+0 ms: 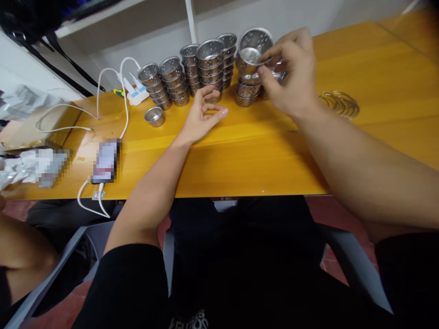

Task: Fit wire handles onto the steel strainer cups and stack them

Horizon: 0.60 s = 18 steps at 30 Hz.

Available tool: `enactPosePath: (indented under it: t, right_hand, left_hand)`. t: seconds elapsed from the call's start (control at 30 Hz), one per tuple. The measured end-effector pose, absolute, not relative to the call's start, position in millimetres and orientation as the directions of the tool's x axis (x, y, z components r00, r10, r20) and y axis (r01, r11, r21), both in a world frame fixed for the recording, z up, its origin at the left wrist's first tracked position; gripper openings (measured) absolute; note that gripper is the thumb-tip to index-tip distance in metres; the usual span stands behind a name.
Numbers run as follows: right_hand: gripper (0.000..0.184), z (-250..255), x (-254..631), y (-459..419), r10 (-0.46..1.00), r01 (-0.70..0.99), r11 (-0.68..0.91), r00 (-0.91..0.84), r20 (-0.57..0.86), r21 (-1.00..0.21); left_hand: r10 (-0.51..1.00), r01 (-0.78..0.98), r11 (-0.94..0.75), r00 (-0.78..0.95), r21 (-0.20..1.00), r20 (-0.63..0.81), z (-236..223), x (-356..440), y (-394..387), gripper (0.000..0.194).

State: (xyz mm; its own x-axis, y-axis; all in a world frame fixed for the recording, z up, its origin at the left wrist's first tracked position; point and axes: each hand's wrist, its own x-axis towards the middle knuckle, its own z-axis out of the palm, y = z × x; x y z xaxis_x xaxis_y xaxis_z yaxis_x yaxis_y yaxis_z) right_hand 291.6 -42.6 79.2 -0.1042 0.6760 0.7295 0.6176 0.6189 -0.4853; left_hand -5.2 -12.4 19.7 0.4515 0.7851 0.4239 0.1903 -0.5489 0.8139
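Note:
My right hand (291, 68) pinches the rim of a perforated metal cup (247, 67), which sits at the top of a short stack of like cups (246, 94). I cannot tell whether that cup rests on the stack or is lifted off it. Another shiny metal piece shows partly behind my right fingers. My left hand (202, 116) is open, its fingers apart, in front of a tall stack of perforated cups (210, 59). More stacks (172, 75) stand to its left, and a single small metal cup (154, 117) sits on the table in front of them.
Thin metal rings (339, 104) lie on the yellow wooden table (240, 164) at the right. To the left are a phone (105, 161) on a white cable, a power strip (137, 93), a cardboard box (51, 123) and plastic bags (25, 167). Another person's arm (25, 237) shows at the lower left.

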Motion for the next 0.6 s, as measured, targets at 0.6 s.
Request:
enactPosePath:
  t: [0.6]
  right_hand:
    - [0.021, 61.9, 302.1, -17.8, 0.749, 0.732, 0.473, -0.041, 0.661, -0.49]
  left_hand:
    - [0.798, 0.269, -0.554, 0.439, 0.788, 0.412, 14.4, -6.6, -3.9, 0.102]
